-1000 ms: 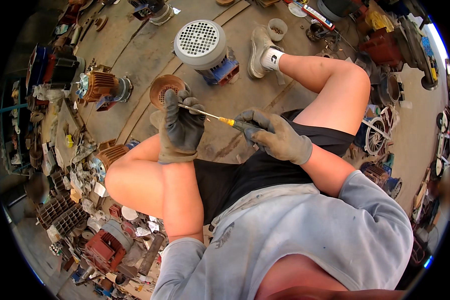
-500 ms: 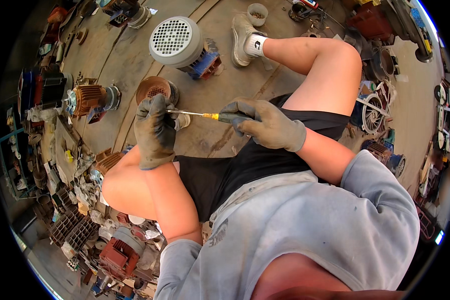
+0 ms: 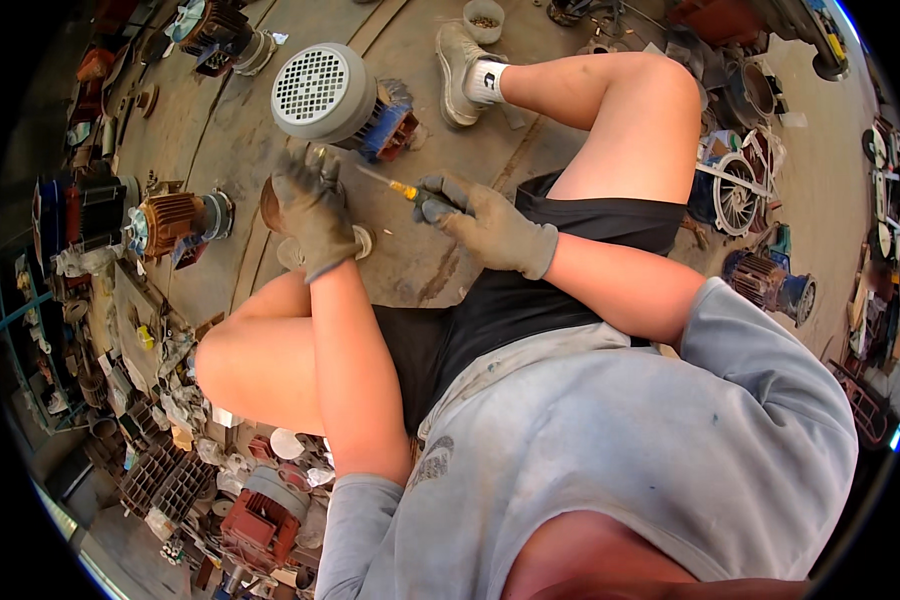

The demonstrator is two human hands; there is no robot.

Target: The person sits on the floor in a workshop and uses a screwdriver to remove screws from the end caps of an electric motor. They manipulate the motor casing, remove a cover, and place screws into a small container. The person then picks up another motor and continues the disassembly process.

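Observation:
My right hand (image 3: 492, 228), in a dirty work glove, is closed round the handle of a screwdriver (image 3: 403, 189). Its handle is yellow and dark, and the thin shaft points up and left toward the motor. My gloved left hand (image 3: 320, 222) is raised apart from the screwdriver, over a rusty round cover (image 3: 270, 206) that it largely hides. Motion smears the left fingers, so I cannot make out whether they hold anything. Just beyond the hands stands a motor (image 3: 395, 130) with a blue body and a pale grille-topped fan cover (image 3: 312, 92).
A brown motor (image 3: 165, 225) lies to the left, and another motor (image 3: 210, 32) is at the far left. A small tub (image 3: 484, 22) of little parts stands by my shoe (image 3: 458, 78). Red motor (image 3: 260, 525) and scrap crowd the lower left; fan-wheel parts (image 3: 735, 190) lie right.
My left hand has come away from the screwdriver tip and moved up, its fingers now blurred. My right hand has shifted slightly left with the screwdriver, whose shaft now tilts upward.

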